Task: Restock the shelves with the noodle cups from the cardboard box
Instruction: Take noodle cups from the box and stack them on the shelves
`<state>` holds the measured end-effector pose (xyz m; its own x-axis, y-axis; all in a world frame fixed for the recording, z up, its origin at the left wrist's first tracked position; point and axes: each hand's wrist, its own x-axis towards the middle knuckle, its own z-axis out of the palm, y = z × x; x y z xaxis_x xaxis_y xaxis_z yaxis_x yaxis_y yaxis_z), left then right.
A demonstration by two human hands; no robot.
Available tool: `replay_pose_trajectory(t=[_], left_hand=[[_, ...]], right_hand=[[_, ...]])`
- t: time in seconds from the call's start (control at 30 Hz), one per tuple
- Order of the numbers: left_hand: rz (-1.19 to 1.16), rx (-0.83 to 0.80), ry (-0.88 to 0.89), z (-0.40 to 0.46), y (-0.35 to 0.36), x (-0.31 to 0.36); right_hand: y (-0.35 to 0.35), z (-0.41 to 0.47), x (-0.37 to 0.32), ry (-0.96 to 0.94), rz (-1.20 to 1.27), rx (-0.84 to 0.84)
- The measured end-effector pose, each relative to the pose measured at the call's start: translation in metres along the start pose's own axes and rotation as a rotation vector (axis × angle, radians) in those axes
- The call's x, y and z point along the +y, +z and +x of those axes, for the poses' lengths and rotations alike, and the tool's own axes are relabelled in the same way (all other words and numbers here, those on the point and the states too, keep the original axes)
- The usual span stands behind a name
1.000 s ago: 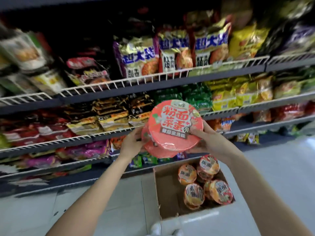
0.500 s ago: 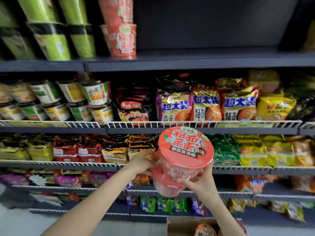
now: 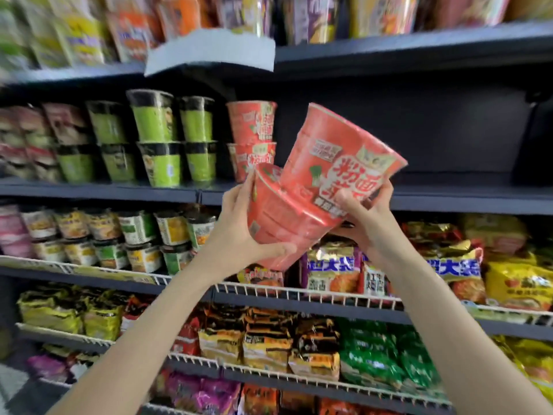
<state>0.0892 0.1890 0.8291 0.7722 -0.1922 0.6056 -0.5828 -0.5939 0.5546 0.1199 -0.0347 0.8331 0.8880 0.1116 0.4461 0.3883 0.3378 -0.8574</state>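
Shelf goods (image 3: 74, 40) blurred beyond reading

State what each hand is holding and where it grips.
Left hand grips the side wall of the lower red noodle cup. Right hand pinches the lid end of the upper red noodle cup.

Green cups (image 3: 160, 139) stand stacked above yellow packets (image 3: 520, 284).
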Motion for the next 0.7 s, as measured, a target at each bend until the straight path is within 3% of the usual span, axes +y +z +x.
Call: replay_pose_trajectory(t=[0.17,0.3,0.5,0.7], left_hand=[[0.090,0.158,0.032,0.055,-0.010,0.008],[0.069,0.160,0.017,0.095,0.006,-0.001],[-0.193,0.133,-0.020,0.151,0.033,-0.033],[-0.198,0.134,-0.121,0.204,0.043,-0.082]], right_hand=[[0.003,0.050,-0.027,-0.042,0.011,-0.014],[-0.007,0.081,-0.038,-0.086,-0.106,0.047],[-0.018,0.136,-0.039,-0.095,-0.287,0.159],[-0.004,0.210,-0.023,-0.061,-0.423,0.189]])
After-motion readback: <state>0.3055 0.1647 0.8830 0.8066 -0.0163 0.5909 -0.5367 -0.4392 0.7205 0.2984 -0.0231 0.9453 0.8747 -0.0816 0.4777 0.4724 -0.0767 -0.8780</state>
